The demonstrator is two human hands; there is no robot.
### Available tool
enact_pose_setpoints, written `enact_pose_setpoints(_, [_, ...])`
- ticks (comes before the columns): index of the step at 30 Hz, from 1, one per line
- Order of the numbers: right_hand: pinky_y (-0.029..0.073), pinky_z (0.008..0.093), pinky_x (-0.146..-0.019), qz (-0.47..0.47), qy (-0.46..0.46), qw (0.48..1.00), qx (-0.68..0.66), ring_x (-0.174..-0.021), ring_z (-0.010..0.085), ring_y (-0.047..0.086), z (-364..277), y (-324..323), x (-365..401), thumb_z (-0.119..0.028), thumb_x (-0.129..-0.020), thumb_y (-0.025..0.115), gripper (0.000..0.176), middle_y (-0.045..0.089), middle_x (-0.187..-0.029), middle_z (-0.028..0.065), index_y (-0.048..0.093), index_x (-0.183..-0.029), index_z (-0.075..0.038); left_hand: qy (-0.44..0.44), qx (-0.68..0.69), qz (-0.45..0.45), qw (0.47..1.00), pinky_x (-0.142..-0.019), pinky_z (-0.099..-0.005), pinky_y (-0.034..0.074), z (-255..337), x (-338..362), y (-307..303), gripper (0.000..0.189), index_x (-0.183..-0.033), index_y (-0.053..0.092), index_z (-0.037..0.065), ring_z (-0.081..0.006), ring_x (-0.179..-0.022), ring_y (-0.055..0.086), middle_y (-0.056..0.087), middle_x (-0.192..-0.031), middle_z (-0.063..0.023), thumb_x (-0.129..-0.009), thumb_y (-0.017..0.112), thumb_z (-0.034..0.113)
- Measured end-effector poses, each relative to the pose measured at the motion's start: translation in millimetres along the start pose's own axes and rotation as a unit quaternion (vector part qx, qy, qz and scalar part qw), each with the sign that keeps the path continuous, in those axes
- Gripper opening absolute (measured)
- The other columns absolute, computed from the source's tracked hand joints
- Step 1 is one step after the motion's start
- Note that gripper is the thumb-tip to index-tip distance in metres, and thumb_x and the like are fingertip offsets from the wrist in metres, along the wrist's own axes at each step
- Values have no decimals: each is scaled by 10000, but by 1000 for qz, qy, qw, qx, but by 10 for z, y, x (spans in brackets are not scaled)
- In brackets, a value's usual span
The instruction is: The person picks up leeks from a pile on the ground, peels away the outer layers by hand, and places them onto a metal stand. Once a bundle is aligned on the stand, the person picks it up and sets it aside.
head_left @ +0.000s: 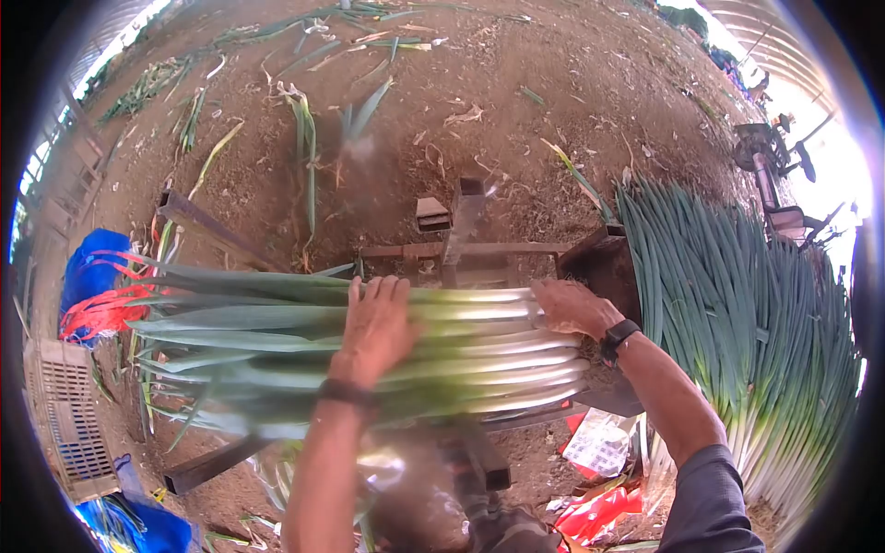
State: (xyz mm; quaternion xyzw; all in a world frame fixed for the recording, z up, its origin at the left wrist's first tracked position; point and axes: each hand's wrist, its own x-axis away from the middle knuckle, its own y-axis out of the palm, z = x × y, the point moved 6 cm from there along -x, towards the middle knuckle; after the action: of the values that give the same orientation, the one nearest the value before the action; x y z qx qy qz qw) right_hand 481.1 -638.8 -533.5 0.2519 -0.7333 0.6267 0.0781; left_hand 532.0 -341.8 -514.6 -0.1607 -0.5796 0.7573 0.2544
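A row of long green onions [479,350] lies side by side across a metal frame, green leaves to the left and white stems to the right. My left hand [378,323] rests on top of the row where green turns pale; its fingers are partly blurred and point to the far edge. At the white ends, my right hand [572,309] has its fingers bent around the far stems, near a rusty metal plate [604,267]. A dark band is on my left wrist and a black watch [619,339] on my right.
A large pile of green onions [747,341] lies at the right. Red ribbons [109,304], a blue bag [88,276] and a plastic crate [72,415] are at the left. Metal bars [217,230] stick out from the frame. Loose leaves litter the dirt floor [516,120].
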Motion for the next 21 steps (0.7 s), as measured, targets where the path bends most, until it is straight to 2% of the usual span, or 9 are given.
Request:
enact_pose_setpoints(6, [530,524,-902,-27,71,997,-9,-1061,443,658,-23,-87,-71,-274,-865,724,434,674,-1071,277,565,-1136,25,-7,3,8,1000,-1217,-583,250,-5,-33,7,648,-1403,529,4,-331,-1364,474,551,-1397,-152,-921,717,395])
enact_pose_setpoints(9, [535,524,-881,-6,60,998,0,-1038,443,664,-61,-143,-58,-273,-857,735,440,689,-1040,259,560,-1117,35,-9,2,8,1000,-1217,-581,252,16,-39,-40,640,-1403,529,5,-329,-1368,473,552,-1398,-151,-922,717,385])
enact_pose_setpoints(12, [545,508,-858,56,36,996,58,-1015,404,685,-89,-147,-44,-237,-872,718,382,706,-1005,220,569,-1109,24,-7,-1,17,1000,-1216,-578,258,27,-30,-68,632,-1412,518,8,-323,-1374,472,552,-1400,-150,-926,717,358])
enact_pose_setpoints(15, [576,459,-789,127,43,969,206,-901,289,736,-210,-157,9,-161,-917,609,204,715,-868,120,627,-1074,-32,4,-4,34,999,-1211,-576,267,75,-1,-152,615,-1419,506,15,-319,-1372,477,552,-1406,-153,-924,727,305])
enact_pose_setpoints(18, [587,421,-776,169,-26,950,262,-848,243,737,-457,-248,166,-136,-913,610,163,706,-822,71,631,-1055,-60,15,3,63,998,-1201,-560,287,132,112,-356,596,-1422,502,32,-330,-1347,500,562,-1407,-161,-921,735,255])
enact_pose_setpoints(21, [589,424,-780,74,6,979,191,-961,285,707,-643,-432,203,-182,-908,651,184,703,-950,102,634,-1037,-52,11,70,86,994,-1171,-522,337,276,296,-771,580,-1421,501,41,-357,-1301,538,592,-1377,-178,-925,733,234])
